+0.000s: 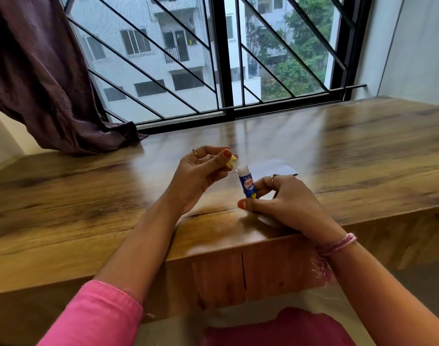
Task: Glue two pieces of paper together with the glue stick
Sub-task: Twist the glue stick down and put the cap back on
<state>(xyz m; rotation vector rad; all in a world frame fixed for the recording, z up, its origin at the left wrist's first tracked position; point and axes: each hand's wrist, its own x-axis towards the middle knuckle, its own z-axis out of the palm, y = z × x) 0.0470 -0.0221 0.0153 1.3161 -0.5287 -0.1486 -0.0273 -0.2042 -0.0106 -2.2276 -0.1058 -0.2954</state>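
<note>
My right hand (285, 201) grips a blue glue stick (247, 182) upright by its lower end, its white top uncovered. Just up and left of that top, my left hand (201, 174) pinches the yellow cap (232, 161) between thumb and fingers, a small gap away from the stick. A white sheet of paper (270, 167) lies flat on the wooden table (88, 201) behind my right hand, partly hidden by it. Another pale sheet (268, 219) shows under my right hand near the table's front edge.
A dark purple curtain (43, 78) hangs at the far left and rests on the table's back corner. A barred window (213, 58) runs along the table's far edge. The table's front edge (238, 248) is just below my wrists.
</note>
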